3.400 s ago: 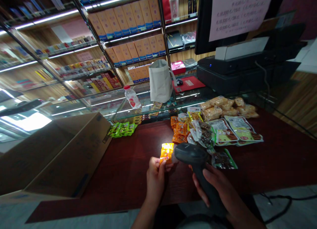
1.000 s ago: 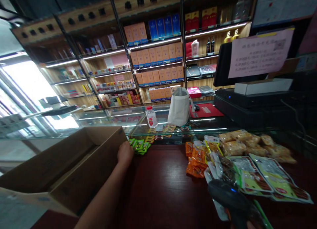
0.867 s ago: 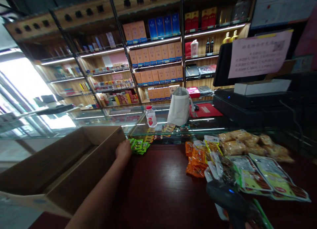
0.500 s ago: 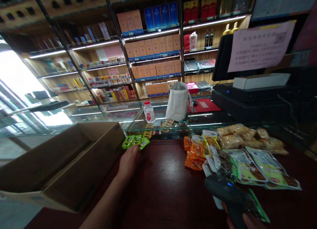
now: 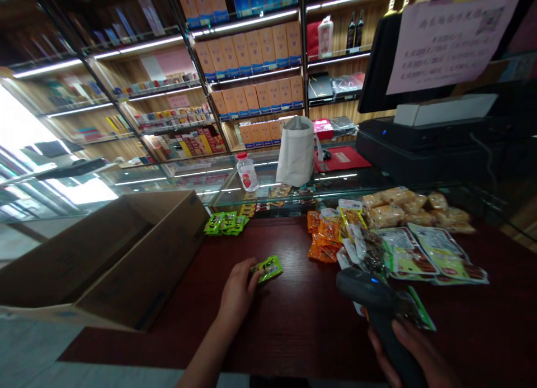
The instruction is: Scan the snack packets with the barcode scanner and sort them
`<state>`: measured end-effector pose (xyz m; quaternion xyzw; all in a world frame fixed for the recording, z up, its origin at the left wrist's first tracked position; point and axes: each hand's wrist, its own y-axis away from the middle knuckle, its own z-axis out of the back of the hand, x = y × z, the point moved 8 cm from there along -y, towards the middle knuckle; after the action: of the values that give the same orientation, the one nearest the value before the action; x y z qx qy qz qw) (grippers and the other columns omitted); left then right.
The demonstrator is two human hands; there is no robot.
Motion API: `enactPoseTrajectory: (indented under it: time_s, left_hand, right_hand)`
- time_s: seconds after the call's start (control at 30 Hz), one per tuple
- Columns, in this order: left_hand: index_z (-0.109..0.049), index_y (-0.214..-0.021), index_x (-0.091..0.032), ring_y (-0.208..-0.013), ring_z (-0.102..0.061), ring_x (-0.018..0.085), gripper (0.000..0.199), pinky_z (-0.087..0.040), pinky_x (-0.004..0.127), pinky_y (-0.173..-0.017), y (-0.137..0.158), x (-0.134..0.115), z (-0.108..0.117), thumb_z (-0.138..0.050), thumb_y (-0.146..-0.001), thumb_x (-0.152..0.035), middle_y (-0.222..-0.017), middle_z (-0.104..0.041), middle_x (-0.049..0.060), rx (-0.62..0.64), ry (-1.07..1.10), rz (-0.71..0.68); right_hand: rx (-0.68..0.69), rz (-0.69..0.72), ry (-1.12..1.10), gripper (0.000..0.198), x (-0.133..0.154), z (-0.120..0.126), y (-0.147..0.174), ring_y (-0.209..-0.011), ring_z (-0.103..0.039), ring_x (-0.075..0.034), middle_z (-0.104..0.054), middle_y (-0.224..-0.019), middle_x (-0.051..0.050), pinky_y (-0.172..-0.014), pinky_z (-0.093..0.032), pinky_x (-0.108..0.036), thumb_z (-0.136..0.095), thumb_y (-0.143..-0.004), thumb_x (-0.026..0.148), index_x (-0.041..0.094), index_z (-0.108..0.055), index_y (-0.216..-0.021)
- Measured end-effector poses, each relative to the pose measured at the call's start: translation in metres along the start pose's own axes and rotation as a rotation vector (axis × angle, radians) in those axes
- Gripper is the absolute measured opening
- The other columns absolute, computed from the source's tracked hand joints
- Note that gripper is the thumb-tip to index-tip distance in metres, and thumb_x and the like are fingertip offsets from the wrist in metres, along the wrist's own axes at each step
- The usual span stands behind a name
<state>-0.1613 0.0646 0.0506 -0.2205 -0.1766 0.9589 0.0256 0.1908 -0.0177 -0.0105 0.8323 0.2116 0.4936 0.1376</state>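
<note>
Between the fingers of my left hand [image 5: 238, 290] is a small green snack packet [image 5: 268, 269], just over the dark wooden counter. More packets of the same green kind lie in a pile [image 5: 226, 223] beside the cardboard box. My right hand [image 5: 413, 349] is wrapped round the handle of a black barcode scanner [image 5: 371, 293], whose blue light is lit. The scanner's head points left, in front of packaged snacks. Close to it are orange packets [image 5: 325, 240], a dark clear-wrapped packet with a green edge [image 5: 413, 307] and flat green-and-white packs [image 5: 447, 254].
An open cardboard box [image 5: 138, 265] stands at the left. Wrapped bread-like rolls [image 5: 386, 214] lie at the right. Behind, on a glass case, are a red-capped bottle [image 5: 246, 173], a white bag [image 5: 296, 153] and a black monitor [image 5: 377, 69] with a paper sheet.
My left hand has come away from the green pile, towards me and right, with one green packet. The scanner has shifted slightly left and up in view; the camera looks lower.
</note>
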Motion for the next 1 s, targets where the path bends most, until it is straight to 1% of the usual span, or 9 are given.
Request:
enactPoseTrajectory:
  time_s: [0.07,0.13,0.23,0.37,0.47,0.53,0.73,0.83,1.0]
  left_hand:
    - [-0.068,-0.104,-0.019,-0.103,-0.065,0.029,0.03,-0.05,0.042,-0.094,-0.008,0.01,-0.002,-0.066,-0.083,-0.039,-0.107,-0.071,0.012,0.054,-0.003,0.11]
    - [-0.068,-0.091,-0.019,-0.095,-0.065,0.028,0.027,-0.05,0.04,-0.087,-0.014,0.013,-0.006,-0.074,-0.072,-0.038,-0.096,-0.07,0.01,0.119,0.005,0.162]
    - [-0.059,-0.077,-0.021,-0.079,-0.062,0.023,0.025,-0.047,0.031,-0.071,-0.014,0.017,-0.011,-0.078,-0.063,-0.031,-0.08,-0.065,0.003,0.123,0.104,0.238]
    - [-0.049,-0.071,-0.022,-0.062,-0.054,0.015,0.026,-0.039,0.024,-0.058,-0.006,0.012,-0.028,-0.073,-0.064,-0.031,-0.064,-0.056,-0.005,0.106,0.453,0.335]
    - [-0.049,-0.07,-0.021,-0.053,-0.048,0.011,0.03,-0.035,0.021,-0.051,-0.008,-0.005,-0.044,-0.075,-0.064,-0.036,-0.06,-0.053,-0.006,0.141,0.728,0.386]
    - [-0.05,-0.072,-0.021,-0.047,-0.045,0.008,0.036,-0.032,0.019,-0.046,-0.016,-0.021,-0.05,-0.078,-0.062,-0.039,-0.059,-0.054,-0.007,0.169,0.862,0.429]
    - [-0.059,-0.076,-0.018,-0.043,-0.047,0.007,0.041,-0.037,0.019,-0.045,-0.052,-0.066,-0.054,-0.083,-0.061,-0.047,-0.056,-0.058,-0.006,0.145,1.026,0.354]
    - [-0.061,-0.078,-0.017,-0.042,-0.05,0.008,0.042,-0.039,0.019,-0.044,-0.055,-0.067,-0.066,-0.083,-0.061,-0.049,-0.053,-0.059,-0.005,0.109,1.061,0.358]
    - [-0.062,-0.08,-0.016,-0.039,-0.049,0.008,0.041,-0.036,0.018,-0.044,-0.046,-0.059,-0.088,-0.082,-0.063,-0.049,-0.048,-0.059,-0.005,0.173,1.066,0.395]
  right_hand:
    - [0.021,0.026,0.034,0.054,0.009,-0.011,0.006,-0.047,-0.054,-0.011,-0.073,-0.076,-0.005,-0.043,-0.042,-0.022,-0.072,-0.076,0.064,0.019,-0.074,-0.105]
    - [0.003,0.036,0.071,0.056,0.016,-0.018,0.012,-0.048,-0.054,-0.012,-0.073,-0.075,-0.006,-0.044,-0.043,-0.023,-0.072,-0.074,0.067,0.019,-0.075,-0.102]
    - [-0.03,0.048,0.077,0.053,0.02,-0.019,0.018,-0.049,-0.055,-0.015,-0.073,-0.076,-0.008,-0.045,-0.044,-0.026,-0.072,-0.073,0.067,0.021,-0.075,-0.099]
    - [-0.013,0.052,0.051,0.051,0.012,-0.014,0.019,-0.05,-0.054,-0.012,-0.073,-0.078,-0.006,-0.045,-0.043,-0.023,-0.07,-0.079,0.064,0.02,-0.073,-0.104]
    - [-0.001,0.083,0.042,0.046,0.01,-0.012,0.015,-0.05,-0.054,-0.011,-0.072,-0.079,-0.004,-0.045,-0.043,-0.022,-0.068,-0.084,0.059,0.019,-0.072,-0.107]
    - [0.015,0.125,0.05,0.042,0.016,-0.015,0.013,-0.047,-0.054,-0.01,-0.071,-0.076,-0.004,-0.043,-0.042,-0.021,-0.069,-0.084,0.057,0.018,-0.071,-0.099]
    - [-0.003,0.22,0.071,0.043,0.038,-0.026,0.007,-0.038,-0.05,-0.008,-0.067,-0.068,-0.002,-0.035,-0.037,-0.019,-0.073,-0.078,0.059,0.017,-0.068,-0.086]
    - [0.029,0.275,0.104,0.041,0.044,-0.031,0.006,-0.038,-0.049,-0.007,-0.066,-0.069,-0.002,-0.036,-0.036,-0.019,-0.072,-0.08,0.058,0.016,-0.068,-0.082]
    - [0.017,0.266,0.201,0.041,0.04,-0.031,0.002,-0.04,-0.048,-0.007,-0.064,-0.064,0.0,-0.039,-0.035,-0.02,-0.068,-0.083,0.058,0.017,-0.065,-0.077]
